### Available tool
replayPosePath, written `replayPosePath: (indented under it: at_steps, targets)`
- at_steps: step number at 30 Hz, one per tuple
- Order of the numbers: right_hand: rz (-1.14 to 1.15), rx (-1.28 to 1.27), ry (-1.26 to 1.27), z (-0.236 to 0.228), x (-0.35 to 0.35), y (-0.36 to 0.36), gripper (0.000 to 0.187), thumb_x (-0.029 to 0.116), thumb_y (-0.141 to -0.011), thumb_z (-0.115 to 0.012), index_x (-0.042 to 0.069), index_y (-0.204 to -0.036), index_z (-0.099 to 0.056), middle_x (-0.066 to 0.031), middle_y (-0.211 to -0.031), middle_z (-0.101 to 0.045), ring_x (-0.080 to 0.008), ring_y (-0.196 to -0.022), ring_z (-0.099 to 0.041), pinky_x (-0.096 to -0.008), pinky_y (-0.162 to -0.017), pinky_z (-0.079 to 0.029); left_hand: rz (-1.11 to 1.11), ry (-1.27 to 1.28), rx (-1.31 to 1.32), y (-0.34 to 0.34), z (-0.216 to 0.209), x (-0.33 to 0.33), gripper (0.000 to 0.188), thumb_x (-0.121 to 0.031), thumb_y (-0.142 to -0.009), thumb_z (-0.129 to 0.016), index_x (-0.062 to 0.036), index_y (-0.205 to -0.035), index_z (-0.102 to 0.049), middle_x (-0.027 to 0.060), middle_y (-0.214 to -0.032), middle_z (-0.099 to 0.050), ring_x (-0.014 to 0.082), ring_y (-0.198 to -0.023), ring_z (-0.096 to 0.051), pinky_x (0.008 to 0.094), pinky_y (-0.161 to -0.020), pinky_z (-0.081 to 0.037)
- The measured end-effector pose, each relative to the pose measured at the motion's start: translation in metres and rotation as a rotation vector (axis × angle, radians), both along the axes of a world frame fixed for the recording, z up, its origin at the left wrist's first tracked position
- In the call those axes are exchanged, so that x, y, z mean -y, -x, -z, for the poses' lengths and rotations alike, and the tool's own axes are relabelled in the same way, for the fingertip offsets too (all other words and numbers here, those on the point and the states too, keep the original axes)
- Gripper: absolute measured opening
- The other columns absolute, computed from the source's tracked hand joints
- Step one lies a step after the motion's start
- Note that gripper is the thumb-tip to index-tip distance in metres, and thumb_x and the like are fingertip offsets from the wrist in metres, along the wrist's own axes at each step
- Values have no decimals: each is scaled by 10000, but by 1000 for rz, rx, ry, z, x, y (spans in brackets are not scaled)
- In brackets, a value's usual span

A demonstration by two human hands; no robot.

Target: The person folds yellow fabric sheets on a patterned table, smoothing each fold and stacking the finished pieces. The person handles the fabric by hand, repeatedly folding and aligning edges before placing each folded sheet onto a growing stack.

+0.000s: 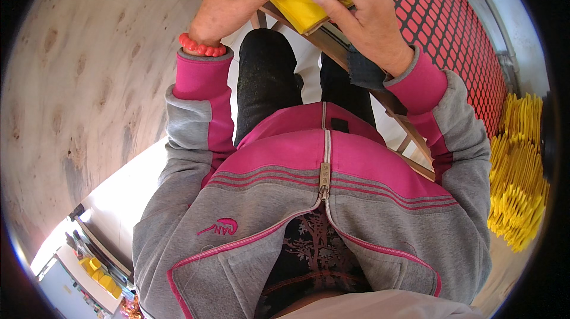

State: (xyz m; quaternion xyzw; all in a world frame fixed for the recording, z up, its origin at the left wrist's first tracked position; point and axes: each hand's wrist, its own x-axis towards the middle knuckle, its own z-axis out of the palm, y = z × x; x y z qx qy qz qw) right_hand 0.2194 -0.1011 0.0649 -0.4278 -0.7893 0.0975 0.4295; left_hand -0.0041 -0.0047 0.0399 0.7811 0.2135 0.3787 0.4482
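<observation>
A piece of yellow fabric (pixel 304 9) lies at the top edge of the view, with a folded strip of it raised between my two hands. My left hand (pixel 234 4), with a red bead bracelet at the wrist, pinches the strip from the left between thumb and fingers. From the right, my right hand (pixel 367 19) is closed on the same material, thumb and index finger pressed together. The top of the fabric and part of my left fingers are cut off by the frame's edge.
Red-and-black patterned covering (pixel 442 22) spreads to the right of the fabric, by a wooden edge (pixel 332 46). A tall stack of folded yellow pieces (pixel 518 170) stands at the far right. At lower left, a white surface (pixel 80 274) holds yellow items.
</observation>
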Motion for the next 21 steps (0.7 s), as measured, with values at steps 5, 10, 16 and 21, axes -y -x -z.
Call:
replayPosePath:
  at_steps: [5,10,16,21]
  targets:
    - [33,9,-41,0,0,2,89,93,-898,-713,39,-906,-641,-140,-850,-636,-306,-769,-654,-353,-699,-507,14,180,71,-4,-6,9,77,-90,-1007,-670,-30,-961,-654,-27,-837,-618,58,-717,-577,230,-628,-488]
    - [50,10,-45,2,-2,1,115,103,-885,-728,43,-891,-631,-135,-850,-637,-310,-774,-655,-362,-696,-504,29,257,134,-6,-6,10,67,-53,-1001,-664,-38,-964,-610,-28,-819,-595,47,-709,-561,214,-618,-471]
    - [58,-4,-37,4,-4,-1,129,115,-880,-739,44,-894,-632,-136,-861,-643,-313,-789,-663,-370,-707,-511,31,126,125,1,16,-13,112,-110,-1016,-643,-8,-1041,-681,-26,-990,-672,62,-966,-600,249,-907,-468]
    - [34,-51,-23,4,-6,-1,120,110,-881,-739,41,-904,-643,-133,-868,-652,-306,-797,-669,-363,-724,-519,68,57,3,11,14,-15,143,-64,-991,-645,-1,-1107,-702,-1,-1090,-696,85,-1032,-621,263,-946,-475]
